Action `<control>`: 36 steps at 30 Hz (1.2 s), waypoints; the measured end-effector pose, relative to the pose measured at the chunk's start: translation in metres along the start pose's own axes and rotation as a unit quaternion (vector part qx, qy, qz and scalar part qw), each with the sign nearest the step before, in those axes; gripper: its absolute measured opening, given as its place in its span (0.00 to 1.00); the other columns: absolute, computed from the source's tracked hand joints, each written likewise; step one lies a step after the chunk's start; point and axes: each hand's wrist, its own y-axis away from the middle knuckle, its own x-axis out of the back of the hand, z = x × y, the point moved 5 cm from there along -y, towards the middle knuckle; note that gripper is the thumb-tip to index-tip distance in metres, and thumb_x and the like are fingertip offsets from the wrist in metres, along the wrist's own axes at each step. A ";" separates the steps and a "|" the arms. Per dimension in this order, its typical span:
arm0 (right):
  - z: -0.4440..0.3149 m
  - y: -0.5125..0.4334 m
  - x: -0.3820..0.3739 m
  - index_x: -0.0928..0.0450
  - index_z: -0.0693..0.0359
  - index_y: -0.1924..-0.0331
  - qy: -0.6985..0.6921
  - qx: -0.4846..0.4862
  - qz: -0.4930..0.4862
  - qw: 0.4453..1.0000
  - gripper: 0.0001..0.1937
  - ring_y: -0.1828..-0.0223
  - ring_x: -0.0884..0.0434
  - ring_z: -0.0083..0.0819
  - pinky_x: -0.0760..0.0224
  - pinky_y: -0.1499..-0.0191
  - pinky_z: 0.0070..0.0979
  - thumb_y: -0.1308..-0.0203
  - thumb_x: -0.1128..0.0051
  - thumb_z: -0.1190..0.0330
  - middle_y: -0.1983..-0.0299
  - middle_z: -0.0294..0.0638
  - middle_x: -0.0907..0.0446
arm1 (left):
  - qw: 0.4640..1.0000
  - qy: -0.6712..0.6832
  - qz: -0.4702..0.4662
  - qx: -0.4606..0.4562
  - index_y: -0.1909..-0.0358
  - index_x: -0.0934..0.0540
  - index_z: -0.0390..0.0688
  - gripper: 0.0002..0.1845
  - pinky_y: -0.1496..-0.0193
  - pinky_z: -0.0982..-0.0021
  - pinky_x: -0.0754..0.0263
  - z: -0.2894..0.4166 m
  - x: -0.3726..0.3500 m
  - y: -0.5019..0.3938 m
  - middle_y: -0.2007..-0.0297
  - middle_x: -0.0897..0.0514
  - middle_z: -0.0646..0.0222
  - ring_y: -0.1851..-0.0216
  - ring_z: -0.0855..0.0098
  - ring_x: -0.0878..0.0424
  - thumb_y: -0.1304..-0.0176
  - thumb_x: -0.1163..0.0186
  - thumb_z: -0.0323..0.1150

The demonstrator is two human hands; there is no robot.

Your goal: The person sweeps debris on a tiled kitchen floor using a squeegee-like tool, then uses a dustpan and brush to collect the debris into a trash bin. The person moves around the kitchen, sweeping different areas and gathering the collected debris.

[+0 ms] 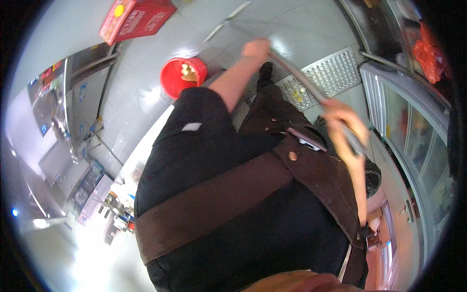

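My left hand (256, 49) is wrapped around a long grey pole (299, 76), further out along it. Near the pole's top end, beside my right hip, my right hand (344, 124) grips it too, blurred by motion. The pole seems to run on past my left hand to a thin, wide head (227, 22) on the tiled floor, like a floor squeegee; that stretch is blurred. A perforated metal drain cover (330, 73) with yellowish scraps on it lies in the floor under the pole.
A red bucket (169, 78) holding pale scraps stands left of my left forearm. Beyond it is a red printed box (142, 20). A glass-door cabinet (412, 127) lines the right side. Steel counters (82, 87) stand at the left, and a white surface (146, 146) is close to my left side.
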 end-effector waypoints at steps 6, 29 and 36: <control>-0.001 -0.038 -0.034 0.23 0.62 0.64 -0.042 0.015 -0.039 0.998 0.04 0.54 0.20 0.35 0.29 0.51 0.27 0.44 0.47 0.77 0.63 0.44 0.21 | 0.998 -0.007 0.027 0.056 0.61 0.20 0.50 0.12 0.53 0.61 0.23 -0.032 0.019 0.012 0.56 0.20 0.66 0.51 0.62 0.21 0.49 0.37 0.31; 0.032 0.364 0.173 0.25 0.65 0.67 0.041 -0.065 0.077 0.994 0.03 0.55 0.22 0.39 0.33 0.48 0.34 0.41 0.46 0.73 0.68 0.44 0.23 | 0.984 0.037 -0.011 -0.172 0.70 0.21 0.46 0.08 0.62 0.57 0.21 0.372 -0.239 0.186 0.67 0.19 0.61 0.62 0.56 0.19 0.55 0.37 0.33; 0.021 0.452 0.216 0.27 0.66 0.63 0.002 -0.036 0.163 0.986 0.11 0.52 0.24 0.43 0.40 0.39 0.50 0.37 0.47 0.64 0.66 0.47 0.22 | 0.959 -0.012 -0.098 -0.265 0.70 0.21 0.47 0.10 0.63 0.56 0.21 0.463 -0.223 0.234 0.68 0.18 0.62 0.63 0.57 0.18 0.49 0.38 0.40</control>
